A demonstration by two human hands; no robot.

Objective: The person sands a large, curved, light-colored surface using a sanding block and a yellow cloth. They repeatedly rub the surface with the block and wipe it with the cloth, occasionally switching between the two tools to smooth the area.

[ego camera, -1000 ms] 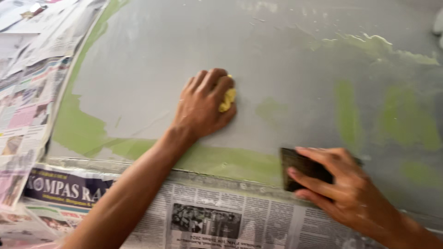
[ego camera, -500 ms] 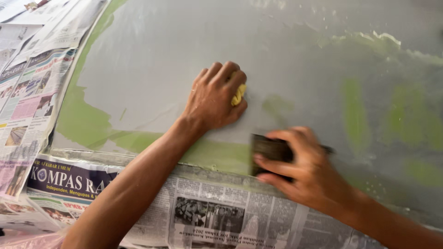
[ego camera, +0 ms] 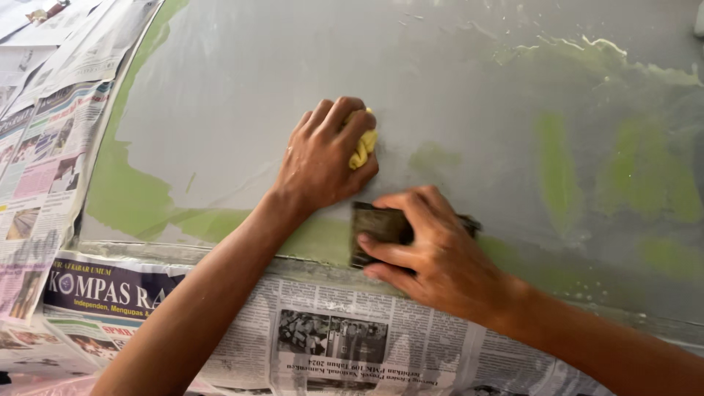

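Dark block (ego camera: 381,229): showing as a flat, dark grey-brown rectangular pad, worn at the edges, lying flat on the grey panel (ego camera: 242,88) near its lower edge; long axis running left to right, left end pointing towards the taped corner, right end peeking out past the knuckles
Right hand (ego camera: 433,253): pressing down over the block, fingers clamped across its top and thumb hooking along its lower side, wrist coming in from the lower right
Yellow cloth (ego camera: 363,147): showing as a small crumpled yellow wad, mostly hidden, sticking out only at the fingertips
Left hand (ego camera: 323,158): curling shut around the cloth, resting on the panel just above and left of the block, nearly touching the right hand
Panel surface: looking matte grey, with pale green patches (ego camera: 139,198) along the left and lower edges and green streaks (ego camera: 557,169) on the right
Newspaper (ego camera: 220,323): covering the area below and to the left of the panel, edges lying along the panel border
Blocking the view: left forearm crossing over the newspaper; right hand hiding most of the block's top face
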